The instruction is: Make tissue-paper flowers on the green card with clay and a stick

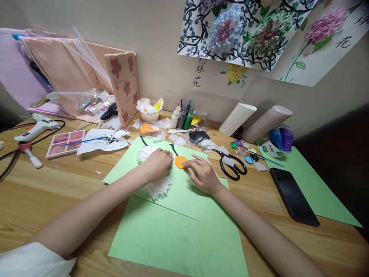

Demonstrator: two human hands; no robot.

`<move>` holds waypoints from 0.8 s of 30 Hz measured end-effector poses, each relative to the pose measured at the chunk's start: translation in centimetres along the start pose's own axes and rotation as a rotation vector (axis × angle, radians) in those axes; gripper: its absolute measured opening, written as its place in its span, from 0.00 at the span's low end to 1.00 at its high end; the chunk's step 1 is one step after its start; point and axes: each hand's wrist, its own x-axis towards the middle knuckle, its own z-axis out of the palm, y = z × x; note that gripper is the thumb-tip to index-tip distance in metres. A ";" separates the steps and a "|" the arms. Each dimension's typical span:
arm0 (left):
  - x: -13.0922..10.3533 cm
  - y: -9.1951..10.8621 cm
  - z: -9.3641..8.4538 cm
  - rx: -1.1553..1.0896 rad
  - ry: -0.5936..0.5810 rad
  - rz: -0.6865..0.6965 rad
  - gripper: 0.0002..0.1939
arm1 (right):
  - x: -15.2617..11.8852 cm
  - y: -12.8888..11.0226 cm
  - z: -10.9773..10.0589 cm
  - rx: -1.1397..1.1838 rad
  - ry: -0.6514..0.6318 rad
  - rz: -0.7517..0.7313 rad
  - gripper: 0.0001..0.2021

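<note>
A flat orange paper circle [180, 162] lies on the upper green sheet [184, 196]. The fingertips of my right hand [203, 175] touch its right edge, with the fingers spread and the thumb apart. Just left of the circle, my left hand [162, 165] is closed, fingers curled down, and whatever they pinch is hidden. Beneath and around that hand are fluffy white fringed-paper pieces [158, 188], one in front and one behind. Two thin black strips, the nearer one a black strip [174, 149], rise from the sheet's far part.
Black-handled scissors [233, 165] lie right of the sheets, with a phone [292, 196] farther right. A glue gun [36, 129], a pink palette [65, 143] and a paintbrush on white paper [102, 141] sit left. Paint bottles [182, 117] and scraps line the back.
</note>
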 end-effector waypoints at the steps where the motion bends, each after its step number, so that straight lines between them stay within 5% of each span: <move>1: 0.0 0.0 0.0 0.000 0.001 -0.001 0.14 | -0.1 0.1 0.0 -0.003 0.020 -0.011 0.09; 6: 0.1 -0.1 0.1 0.008 0.004 -0.002 0.13 | -0.4 0.1 -0.2 -0.040 0.065 -0.047 0.12; 13: 0.2 0.1 0.0 0.010 -0.010 -0.013 0.13 | 0.4 -0.3 -0.5 0.023 -0.257 -0.004 0.16; 24: 0.0 0.2 -0.2 0.014 -0.029 -0.009 0.14 | -0.1 0.3 -0.2 0.032 -0.039 -0.030 0.12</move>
